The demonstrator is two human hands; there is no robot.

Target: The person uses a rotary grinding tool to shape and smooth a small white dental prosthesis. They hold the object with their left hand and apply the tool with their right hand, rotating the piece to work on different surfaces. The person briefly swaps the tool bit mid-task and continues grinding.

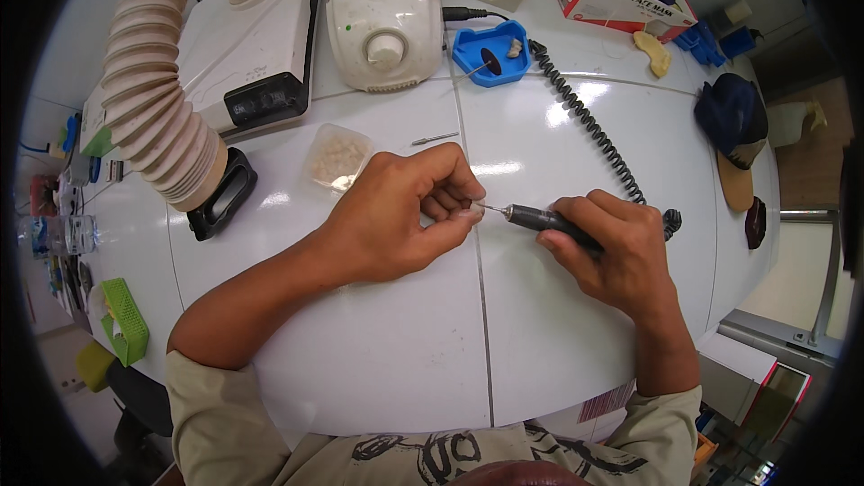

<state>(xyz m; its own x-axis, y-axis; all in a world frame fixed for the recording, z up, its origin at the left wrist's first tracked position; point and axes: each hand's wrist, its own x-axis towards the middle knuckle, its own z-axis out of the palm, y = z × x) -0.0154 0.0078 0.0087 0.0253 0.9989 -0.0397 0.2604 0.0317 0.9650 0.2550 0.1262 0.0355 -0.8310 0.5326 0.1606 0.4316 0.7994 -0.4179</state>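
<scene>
My left hand (396, 216) is closed in a pinch, thumb against fingertips, above the middle of the white table. Whatever sits between those fingertips is too small and covered to make out. In my right hand (625, 252) lies a dark rotary handpiece (529, 216), gripped like a pen and pointing left. Its thin metal bur (492, 208) reaches to the left fingertips. Beyond my left hand stands a clear plastic box (368, 146) with pale small pieces inside. A loose metal bur (436, 139) lies on the table near it.
A white control unit (385, 18) stands at the back. Beside it, a blue tray (465, 40) holds a disc tool. A coiled black cord (589, 112) runs toward my right hand. At left hangs a ribbed suction hose (148, 81) with a black nozzle (225, 193). A cap (733, 121) lies at right.
</scene>
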